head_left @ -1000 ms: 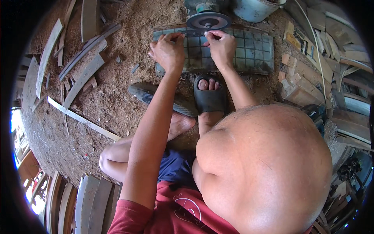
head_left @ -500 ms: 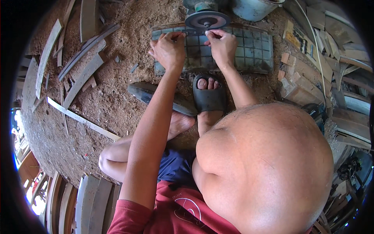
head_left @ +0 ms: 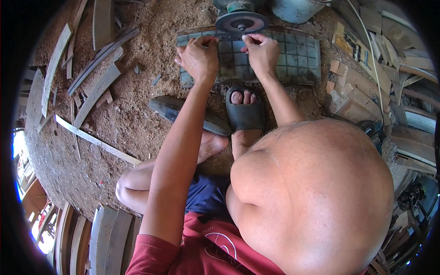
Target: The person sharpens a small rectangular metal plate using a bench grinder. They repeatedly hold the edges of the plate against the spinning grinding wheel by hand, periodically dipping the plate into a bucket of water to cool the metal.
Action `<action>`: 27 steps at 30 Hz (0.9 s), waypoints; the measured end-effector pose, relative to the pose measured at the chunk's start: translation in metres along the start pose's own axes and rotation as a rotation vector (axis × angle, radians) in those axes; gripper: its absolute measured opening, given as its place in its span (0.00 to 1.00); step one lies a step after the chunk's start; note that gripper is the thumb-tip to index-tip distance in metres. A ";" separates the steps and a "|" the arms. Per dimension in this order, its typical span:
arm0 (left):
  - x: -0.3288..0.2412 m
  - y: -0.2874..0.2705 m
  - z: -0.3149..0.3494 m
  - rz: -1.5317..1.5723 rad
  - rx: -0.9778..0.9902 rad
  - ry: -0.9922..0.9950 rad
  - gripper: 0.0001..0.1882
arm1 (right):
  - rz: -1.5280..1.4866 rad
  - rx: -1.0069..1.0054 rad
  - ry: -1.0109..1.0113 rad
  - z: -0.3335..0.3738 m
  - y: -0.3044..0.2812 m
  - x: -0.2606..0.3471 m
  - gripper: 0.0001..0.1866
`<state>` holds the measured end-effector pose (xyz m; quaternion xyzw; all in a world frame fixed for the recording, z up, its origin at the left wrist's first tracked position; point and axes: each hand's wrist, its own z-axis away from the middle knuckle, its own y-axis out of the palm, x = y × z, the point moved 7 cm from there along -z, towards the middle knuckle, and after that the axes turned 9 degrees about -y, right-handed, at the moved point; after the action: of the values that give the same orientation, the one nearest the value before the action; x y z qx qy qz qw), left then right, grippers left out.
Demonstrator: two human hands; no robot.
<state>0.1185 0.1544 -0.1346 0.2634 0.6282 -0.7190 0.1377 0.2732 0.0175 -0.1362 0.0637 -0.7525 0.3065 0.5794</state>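
Note:
A bench grinder's round grey wheel (head_left: 229,23) stands at the top middle, just beyond my fingertips. My left hand (head_left: 198,59) is closed in a pinch to the left of the wheel, over a grid-patterned slab (head_left: 295,59). On the other side, my right hand (head_left: 264,57) also pinches, its fingertips close under the wheel's near edge. Both pinches face each other at about the same height. Whatever lies between the fingers is too thin and small to name.
A pale bucket (head_left: 297,11) stands beside the grinder. Curved wood offcuts (head_left: 98,94) lie on the sawdust-covered ground at left. Wood blocks (head_left: 355,105) and a cable (head_left: 375,59) are at right. My sandalled foot (head_left: 245,110) and a loose sandal (head_left: 172,110) are near the slab.
Both hands keep their pinches near the wheel, almost in place. The whole view has shifted very slightly.

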 end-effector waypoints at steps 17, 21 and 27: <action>-0.005 0.003 0.003 0.045 0.014 -0.025 0.10 | -0.028 0.012 0.051 0.001 -0.003 -0.005 0.09; -0.005 0.004 0.004 0.051 0.013 -0.030 0.10 | -0.030 0.009 0.028 0.000 -0.004 -0.006 0.09; -0.005 0.005 0.004 0.027 0.015 -0.032 0.12 | -0.060 -0.011 0.060 0.001 -0.005 -0.007 0.09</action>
<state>0.1245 0.1491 -0.1356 0.2612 0.6171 -0.7258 0.1554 0.2768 0.0112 -0.1413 0.0736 -0.7341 0.2867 0.6111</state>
